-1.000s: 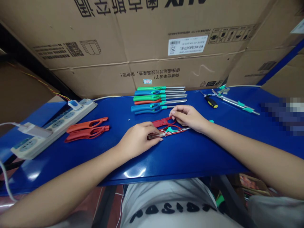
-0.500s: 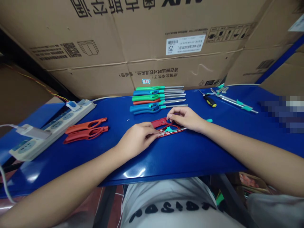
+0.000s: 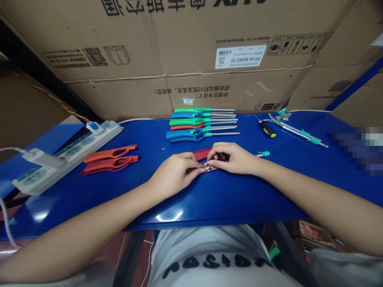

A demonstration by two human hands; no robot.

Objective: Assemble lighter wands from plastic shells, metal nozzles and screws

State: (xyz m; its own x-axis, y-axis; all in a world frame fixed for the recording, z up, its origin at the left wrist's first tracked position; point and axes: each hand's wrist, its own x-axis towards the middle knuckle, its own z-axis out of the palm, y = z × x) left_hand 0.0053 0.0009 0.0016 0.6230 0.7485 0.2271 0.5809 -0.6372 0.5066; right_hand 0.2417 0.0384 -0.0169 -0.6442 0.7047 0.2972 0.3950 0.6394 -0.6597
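An opened red lighter casing (image 3: 202, 154) lies on the blue table, with white wires (image 3: 211, 168) in its lower half. My left hand (image 3: 177, 172) pinches the left end of that lower half. Curled over the casing's middle, my right hand (image 3: 232, 158) has its thumb and index fingertips at the wires, close to the left fingertips. Whatever tiny part the right fingers grip is too small to name. A metal tube with a teal tip (image 3: 263, 154) sticks out to the right from behind the right hand.
Several assembled lighters (image 3: 188, 134) lie in a row behind my hands. Red casing halves (image 3: 110, 165) and a white power strip (image 3: 72, 153) are at left. A screwdriver (image 3: 267, 129) and metal tubes (image 3: 299, 130) lie at right. Cardboard (image 3: 179, 44) stands behind.
My right hand has moved down and left from the upper casing half onto the wires in the lower half, covering the teal part. My left hand has stayed on the casing's left end.
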